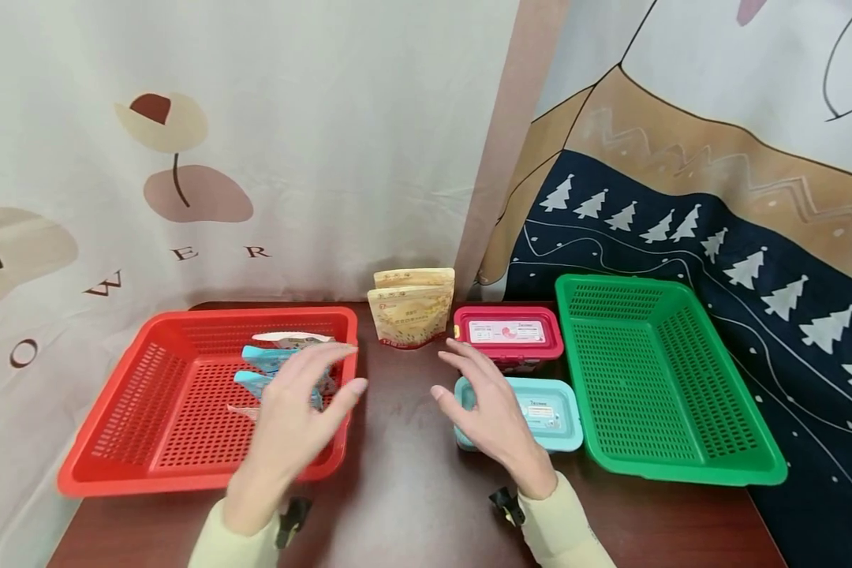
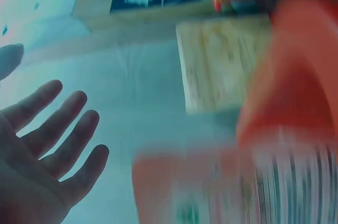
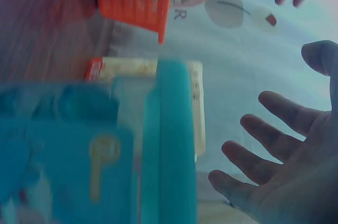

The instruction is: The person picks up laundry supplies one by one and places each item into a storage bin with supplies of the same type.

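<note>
Right now, a printed curtain (image 1: 326,142) fills the back, behind a dark brown tabletop (image 1: 405,450). On the left sits a red basket (image 1: 149,483); on the right, a green basket (image 1: 681,472), slatted and angled. And look at the left hand (image 1: 298,410), fingers spread, hovering by the red basket's right end! Opposite, the right hand (image 1: 493,414) is spread too, partly covering the pale blue box (image 1: 550,414) in the head view. Just behind that box sits the crimson box (image 1: 507,331), beside the green basket. Two tan pouches (image 1: 412,314) stand near the curtain, between baskets, and blue packets (image 1: 254,380) lean inside the red one, partly hidden.
</note>
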The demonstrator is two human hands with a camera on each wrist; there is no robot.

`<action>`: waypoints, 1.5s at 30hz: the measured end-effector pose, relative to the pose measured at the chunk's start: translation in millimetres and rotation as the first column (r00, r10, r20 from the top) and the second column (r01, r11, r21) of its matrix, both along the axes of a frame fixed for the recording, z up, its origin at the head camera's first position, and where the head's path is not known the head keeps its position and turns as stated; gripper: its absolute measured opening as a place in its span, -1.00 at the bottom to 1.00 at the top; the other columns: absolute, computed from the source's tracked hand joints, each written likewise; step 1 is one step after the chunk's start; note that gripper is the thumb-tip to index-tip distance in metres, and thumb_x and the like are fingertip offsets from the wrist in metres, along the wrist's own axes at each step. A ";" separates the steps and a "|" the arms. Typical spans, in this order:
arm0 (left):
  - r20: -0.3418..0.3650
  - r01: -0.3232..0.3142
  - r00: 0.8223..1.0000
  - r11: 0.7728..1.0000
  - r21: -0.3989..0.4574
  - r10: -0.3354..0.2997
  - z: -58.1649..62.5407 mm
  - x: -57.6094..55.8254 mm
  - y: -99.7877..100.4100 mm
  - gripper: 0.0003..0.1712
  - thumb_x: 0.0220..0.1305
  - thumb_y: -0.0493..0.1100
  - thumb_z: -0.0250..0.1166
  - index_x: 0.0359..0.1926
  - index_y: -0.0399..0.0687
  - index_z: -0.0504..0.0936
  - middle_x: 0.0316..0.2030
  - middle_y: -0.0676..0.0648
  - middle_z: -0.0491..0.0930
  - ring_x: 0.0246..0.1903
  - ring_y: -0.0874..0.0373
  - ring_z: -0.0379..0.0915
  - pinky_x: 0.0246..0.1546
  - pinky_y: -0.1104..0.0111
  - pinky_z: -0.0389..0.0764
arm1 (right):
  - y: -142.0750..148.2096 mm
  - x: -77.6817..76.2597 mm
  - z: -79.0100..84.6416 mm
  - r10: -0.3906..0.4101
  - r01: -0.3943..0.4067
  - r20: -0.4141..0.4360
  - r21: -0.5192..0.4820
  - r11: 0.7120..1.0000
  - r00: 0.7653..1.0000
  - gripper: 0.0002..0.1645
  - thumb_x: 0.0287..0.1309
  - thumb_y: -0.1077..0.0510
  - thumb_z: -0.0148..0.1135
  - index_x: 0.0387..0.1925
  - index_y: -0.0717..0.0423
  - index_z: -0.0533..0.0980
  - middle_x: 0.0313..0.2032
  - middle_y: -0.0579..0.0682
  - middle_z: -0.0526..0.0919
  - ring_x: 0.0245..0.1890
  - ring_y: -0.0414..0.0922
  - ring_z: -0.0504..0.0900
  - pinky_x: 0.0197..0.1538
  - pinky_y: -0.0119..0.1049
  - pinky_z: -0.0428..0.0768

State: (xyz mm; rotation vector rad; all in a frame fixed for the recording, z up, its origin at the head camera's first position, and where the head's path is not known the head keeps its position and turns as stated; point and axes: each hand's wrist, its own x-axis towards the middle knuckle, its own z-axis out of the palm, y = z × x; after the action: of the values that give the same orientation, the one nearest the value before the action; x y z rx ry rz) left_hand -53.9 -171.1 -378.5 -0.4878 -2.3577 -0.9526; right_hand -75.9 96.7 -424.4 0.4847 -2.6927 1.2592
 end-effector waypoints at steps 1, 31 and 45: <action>0.005 0.017 1.000 1.000 -0.009 -0.017 0.2 -3.5 8.1 -0.52 0.18 -0.06 0.53 0.12 -0.05 0.71 0.09 -0.06 0.68 0.14 -0.05 0.55 0.23 0.17 0.48 | 3.0 -0.5 0.0 -0.010 0.010 0.000 0.002 1.000 1.000 -0.35 0.29 -0.21 0.32 0.35 -0.12 0.54 0.46 -0.23 0.37 0.46 -0.12 0.30 0.39 0.16 0.39; 0.194 -0.074 0.968 0.919 -0.387 0.160 -8.9 -143.5 102.4 -0.44 0.28 -0.18 0.48 0.26 -0.21 0.58 0.16 -0.27 0.58 0.19 -0.23 0.46 0.28 -0.06 0.42 | 46.8 -0.2 -10.4 -0.093 0.093 -0.038 -0.011 0.996 0.995 -0.36 0.37 -0.10 0.31 0.41 -0.08 0.48 0.45 -0.05 0.40 0.41 0.00 0.40 0.32 0.19 0.47; 0.248 -0.065 0.946 0.869 -0.490 0.210 -20.3 -172.1 102.8 -0.81 0.35 -0.32 0.29 -0.06 -0.14 0.74 -0.16 -0.19 0.73 -0.09 -0.22 0.65 -0.01 -0.11 0.55 | 44.5 -1.6 -9.8 -0.100 0.100 -0.061 -0.004 0.995 0.993 -0.29 0.37 -0.09 0.32 0.46 0.00 0.41 0.49 -0.03 0.34 0.44 0.02 0.38 0.33 0.18 0.46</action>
State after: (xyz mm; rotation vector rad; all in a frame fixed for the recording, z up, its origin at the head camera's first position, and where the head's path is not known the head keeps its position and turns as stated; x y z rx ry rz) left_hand -226.0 -68.3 -398.8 -0.3654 -2.8690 -0.3837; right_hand -77.5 141.2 -434.2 0.3771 -2.6301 1.1995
